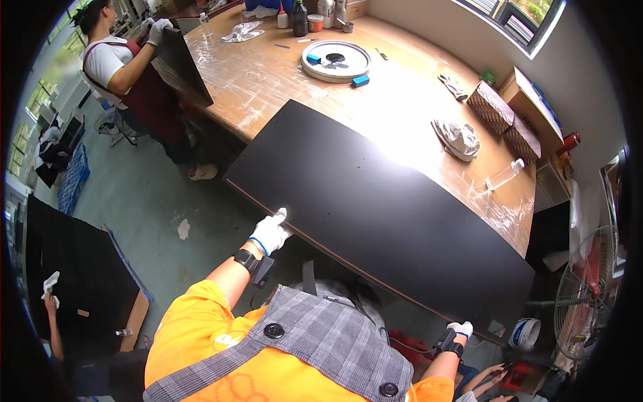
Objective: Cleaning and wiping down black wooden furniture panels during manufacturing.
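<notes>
Gray checked apron [328,335] straps and an orange shirt [194,321] fill the bottom of the view, worn by the person whose arms reach forward. Both hands wear white gloves and hold one long black panel [375,214] by its near edge. The left hand [270,232] grips left of the middle of that edge, thumb at the top surface, its other fingers partly hidden. The right hand [461,328] is closed on the edge near the panel's right end; its grip underneath is hidden. The panel stretches ahead of the hands, slanting from upper left to lower right, and its left end extends well past the left hand. Its far side overlaps a brown worktable [268,80]; whether it rests there cannot be told.

Beyond the panel, a round white tray [366,61] holds dark residue and a blue block [313,59]; a second blue block [361,81] sits just beside its rim. To the right are a crumpled pale cloth [457,139] and a clear bottle [506,175] lying on its side. At upper left, a co-worker in a maroon apron [151,100] holds another dark panel [177,67] by the table.
</notes>
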Demonstrator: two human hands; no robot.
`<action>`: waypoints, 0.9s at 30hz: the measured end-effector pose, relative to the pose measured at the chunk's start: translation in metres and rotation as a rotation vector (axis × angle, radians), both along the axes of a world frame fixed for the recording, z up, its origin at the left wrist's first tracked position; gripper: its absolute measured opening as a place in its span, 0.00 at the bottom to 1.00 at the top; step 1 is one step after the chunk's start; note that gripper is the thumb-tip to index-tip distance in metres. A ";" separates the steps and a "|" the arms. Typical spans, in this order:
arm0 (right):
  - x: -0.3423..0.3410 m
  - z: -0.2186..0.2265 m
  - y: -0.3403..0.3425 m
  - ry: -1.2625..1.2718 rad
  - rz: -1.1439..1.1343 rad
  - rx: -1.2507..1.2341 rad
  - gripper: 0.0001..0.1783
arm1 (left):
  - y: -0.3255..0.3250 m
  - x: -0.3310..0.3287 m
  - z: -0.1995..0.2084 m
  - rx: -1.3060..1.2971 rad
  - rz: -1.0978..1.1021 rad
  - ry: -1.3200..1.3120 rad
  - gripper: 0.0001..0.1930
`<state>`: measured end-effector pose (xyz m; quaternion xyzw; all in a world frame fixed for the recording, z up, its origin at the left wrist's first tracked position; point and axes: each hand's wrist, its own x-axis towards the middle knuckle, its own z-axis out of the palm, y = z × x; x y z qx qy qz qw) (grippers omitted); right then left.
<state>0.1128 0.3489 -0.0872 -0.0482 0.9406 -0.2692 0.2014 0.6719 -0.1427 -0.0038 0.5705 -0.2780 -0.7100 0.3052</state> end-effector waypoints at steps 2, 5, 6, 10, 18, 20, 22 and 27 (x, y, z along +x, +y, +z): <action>-0.042 0.006 -0.001 -0.455 -0.788 -0.741 0.06 | -0.005 -0.007 -0.014 0.150 0.242 0.330 0.10; -0.015 0.014 -0.062 -0.177 -0.097 -0.019 0.08 | -0.002 -0.020 -0.009 0.030 0.161 0.140 0.10; -0.014 0.022 -0.094 -0.448 -0.421 -0.199 0.10 | 0.003 -0.017 -0.002 0.029 0.192 0.126 0.10; -0.107 0.040 -0.022 -0.113 -0.025 0.196 0.12 | -0.014 -0.072 0.009 0.191 0.217 0.403 0.05; -0.064 0.153 -0.209 0.592 -0.143 0.341 0.34 | -0.022 -0.085 0.038 0.348 -0.008 -0.074 0.20; -0.075 0.178 -0.260 0.559 0.107 0.025 0.31 | -0.034 -0.082 0.044 0.352 -0.321 -0.260 0.26; -0.070 0.200 -0.341 0.476 0.236 -0.204 0.30 | -0.051 -0.076 0.056 0.441 -0.600 -0.402 0.27; -0.075 0.210 -0.517 0.517 0.700 -0.076 0.45 | -0.073 -0.127 0.100 -0.514 -0.761 -1.054 0.20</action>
